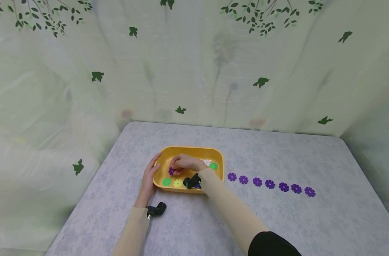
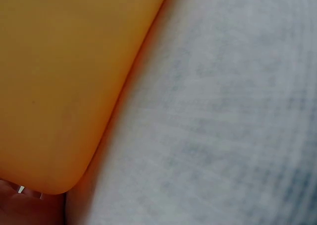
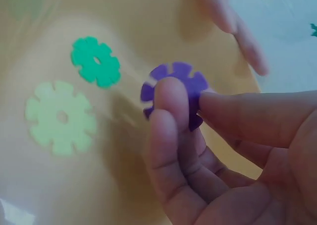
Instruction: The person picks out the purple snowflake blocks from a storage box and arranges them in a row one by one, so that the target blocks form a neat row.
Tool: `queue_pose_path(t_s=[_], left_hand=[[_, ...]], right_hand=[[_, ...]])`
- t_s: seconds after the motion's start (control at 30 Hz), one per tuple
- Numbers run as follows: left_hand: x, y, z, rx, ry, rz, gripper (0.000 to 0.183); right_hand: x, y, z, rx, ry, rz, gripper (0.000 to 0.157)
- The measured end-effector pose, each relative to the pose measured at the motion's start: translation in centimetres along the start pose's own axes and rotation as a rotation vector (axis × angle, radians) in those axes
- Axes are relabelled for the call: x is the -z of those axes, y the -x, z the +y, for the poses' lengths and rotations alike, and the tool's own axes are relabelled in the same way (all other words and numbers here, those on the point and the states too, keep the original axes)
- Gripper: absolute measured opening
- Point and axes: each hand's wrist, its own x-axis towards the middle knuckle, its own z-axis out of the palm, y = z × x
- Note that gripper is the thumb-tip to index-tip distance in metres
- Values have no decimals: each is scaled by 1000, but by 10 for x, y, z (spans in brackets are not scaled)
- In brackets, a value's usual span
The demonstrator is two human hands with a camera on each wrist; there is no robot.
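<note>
A purple notched snowflake disc (image 3: 179, 71) is pinched between the thumb and fingers of my right hand (image 1: 187, 162), low over the inside of a yellow tray (image 1: 194, 149). My left hand (image 1: 148, 179) holds the tray's left side, with its thumb over the rim and its fingers along the outer wall. Close to the pinched disc lie a green disc (image 3: 96, 69) and a pale yellow disc (image 3: 44, 116) on the tray floor. A white disc (image 1: 207, 162) and another green disc (image 1: 213, 166) are at the tray's right end. My right wrist partly hides a blue-purple piece near the front wall.
Right of the tray, several purple discs (image 1: 257, 182) lie in a spaced row on the grey table (image 1: 188, 227), slanting toward the near right. A pale curtain (image 1: 194, 71) with leaf prints hangs behind the table's back edge.
</note>
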Motion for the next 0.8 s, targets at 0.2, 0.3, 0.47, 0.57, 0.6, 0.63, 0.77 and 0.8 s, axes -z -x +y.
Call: queue_pose_path(t_s=[0.2,0.3,0.47,0.57,0.6,0.63,0.77,0.8], left_hand=[[-1,1,0,-10,-19,6,43],[-2,1,1,-6,-8,3,43],[-6,6,13,24,26,-2,43],[-9,9,21,29,30,-10,44],[-10,10,23,27,24,-13,44],[-10,10,24,27,18,-13,44],[-9,9,20,22,9,-8,44],[-9,8,18,21,6,-6,43]], right_hand=[[20,16,0,16,26,48,14],[30,28,0,28,41,90,15],[47,48,3,69,40,146,14],[58,61,10,90,18,166,14],[62,66,12,92,9,175,14],[66,71,15,95,3,186,14],[83,92,26,97,-28,238,15],[88,98,29,91,-30,255,14]])
